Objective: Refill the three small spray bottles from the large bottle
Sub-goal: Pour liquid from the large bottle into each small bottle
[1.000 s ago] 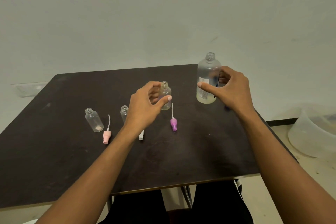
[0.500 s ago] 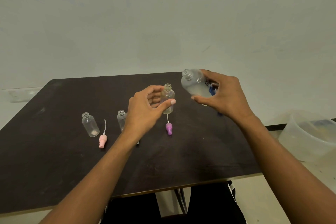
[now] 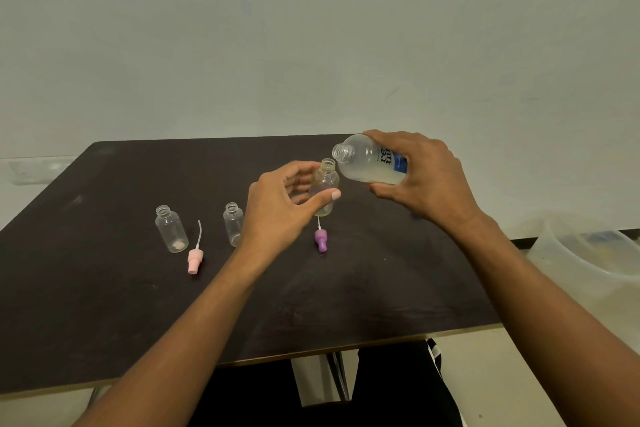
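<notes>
My right hand (image 3: 427, 180) grips the large clear bottle (image 3: 367, 160), tipped on its side with its open mouth pointing left, just above a small open bottle (image 3: 326, 185). My left hand (image 3: 284, 208) holds that small bottle upright on the dark table (image 3: 104, 305). Two more small open bottles stand to the left: one (image 3: 171, 228) far left, another (image 3: 232, 224) partly behind my left hand. A pink spray cap (image 3: 194, 256) and a purple spray cap (image 3: 320, 239) lie on the table.
A translucent plastic tub (image 3: 588, 253) sits on the floor to the right of the table. A pale wall rises behind the table. The table's front edge is near my lap.
My right hand lifted the large bottle off the table, tipped it sideways and carried it left until its mouth reached the small bottle that my left hand holds.
</notes>
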Motion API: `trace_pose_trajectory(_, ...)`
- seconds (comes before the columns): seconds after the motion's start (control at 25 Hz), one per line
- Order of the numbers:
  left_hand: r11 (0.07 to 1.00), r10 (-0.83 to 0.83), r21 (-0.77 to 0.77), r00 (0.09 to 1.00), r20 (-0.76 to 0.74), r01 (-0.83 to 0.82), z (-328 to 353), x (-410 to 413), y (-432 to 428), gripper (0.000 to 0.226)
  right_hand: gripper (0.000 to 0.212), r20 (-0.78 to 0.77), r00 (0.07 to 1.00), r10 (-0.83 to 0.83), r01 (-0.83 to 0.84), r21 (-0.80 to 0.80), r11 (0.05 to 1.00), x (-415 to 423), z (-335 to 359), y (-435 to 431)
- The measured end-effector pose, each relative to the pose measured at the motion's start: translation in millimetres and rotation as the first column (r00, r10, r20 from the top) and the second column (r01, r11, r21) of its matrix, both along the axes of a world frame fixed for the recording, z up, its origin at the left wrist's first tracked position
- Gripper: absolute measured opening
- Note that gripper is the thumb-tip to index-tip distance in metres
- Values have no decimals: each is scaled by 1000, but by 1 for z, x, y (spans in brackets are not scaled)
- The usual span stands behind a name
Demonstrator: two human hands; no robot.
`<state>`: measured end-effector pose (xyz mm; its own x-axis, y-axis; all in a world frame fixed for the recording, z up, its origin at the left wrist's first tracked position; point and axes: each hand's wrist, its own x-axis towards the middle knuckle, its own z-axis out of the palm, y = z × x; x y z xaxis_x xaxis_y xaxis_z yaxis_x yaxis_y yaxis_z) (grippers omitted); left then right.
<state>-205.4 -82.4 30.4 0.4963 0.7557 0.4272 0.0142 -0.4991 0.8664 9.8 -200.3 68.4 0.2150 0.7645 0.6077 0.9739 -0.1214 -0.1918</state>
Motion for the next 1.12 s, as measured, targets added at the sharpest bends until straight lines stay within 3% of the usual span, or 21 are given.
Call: trace_pose_trajectory(1.12,999,7,-50,999,-43,-9,-8,-2,-2,55,77,198,980,-5,11,-29,1000,3,11,1)
